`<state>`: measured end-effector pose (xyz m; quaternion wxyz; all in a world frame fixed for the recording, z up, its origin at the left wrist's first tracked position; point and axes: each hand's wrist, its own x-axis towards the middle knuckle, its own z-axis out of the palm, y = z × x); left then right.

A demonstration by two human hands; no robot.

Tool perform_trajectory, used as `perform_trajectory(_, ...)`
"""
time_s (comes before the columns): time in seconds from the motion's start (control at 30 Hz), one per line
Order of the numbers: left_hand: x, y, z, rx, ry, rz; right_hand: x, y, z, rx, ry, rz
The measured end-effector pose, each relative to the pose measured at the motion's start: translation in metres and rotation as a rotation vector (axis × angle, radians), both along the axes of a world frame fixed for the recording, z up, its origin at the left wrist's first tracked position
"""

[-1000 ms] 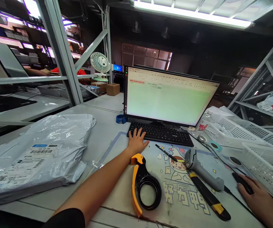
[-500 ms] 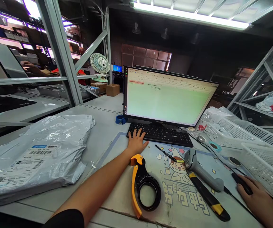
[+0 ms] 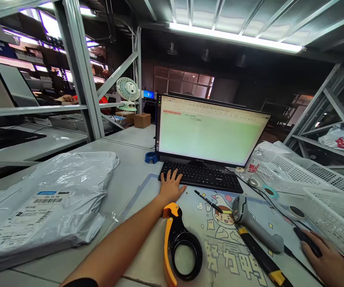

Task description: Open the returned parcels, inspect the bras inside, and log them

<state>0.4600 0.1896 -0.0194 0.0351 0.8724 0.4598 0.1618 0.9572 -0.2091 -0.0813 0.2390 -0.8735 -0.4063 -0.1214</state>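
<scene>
My left hand [image 3: 171, 187] lies with spread fingers on the left end of a black keyboard [image 3: 207, 177]. At the right edge my right hand [image 3: 324, 255] is wrapped over a black computer mouse [image 3: 308, 241]. Behind the keyboard stands a lit monitor [image 3: 210, 133] with a mostly blank, pale green page. A tape dispenser [image 3: 172, 247], orange and black, lies by my left forearm. On the printed desk mat [image 3: 195, 223] are a black pen [image 3: 206, 200], a grey barcode scanner [image 3: 257, 225] and a black-and-yellow utility knife [image 3: 261, 255].
A grey plastic mailer [image 3: 70, 215] with a shipping label covers the left of the table. White perforated baskets [image 3: 330, 203] stand at the right. A blue tape roll [image 3: 151, 158] sits beside the monitor. Farther back are a fan [image 3: 128, 89], a cardboard box [image 3: 142, 120] and metal shelf posts [image 3: 83, 71].
The camera view has tilted up slightly, so the tabletop things appear lower. Both hands stay in place, the left on the keyboard and the right on the mouse.
</scene>
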Motion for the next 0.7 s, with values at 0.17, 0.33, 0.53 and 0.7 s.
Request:
perform_trajectory(0.17, 0.001, 0.0, 0.0, 0.01, -0.005, 0.001, -0.013, 0.003, 0.001, 0.041, -0.017, -0.047)
perform_trajectory(0.33, 0.001, 0.001, -0.001, 0.012, -0.001, 0.0, 0.0, 0.001, 0.002, 0.007, 0.008, -0.02)
perform_trajectory(0.53, 0.002, 0.002, -0.002, 0.009, 0.003, 0.002, 0.013, -0.005, -0.008, 0.039, 0.008, 0.019)
perform_trajectory(0.7, 0.003, 0.001, -0.002, 0.012, 0.0, 0.009, 0.011, -0.01, -0.017, 0.083, -0.081, 0.072)
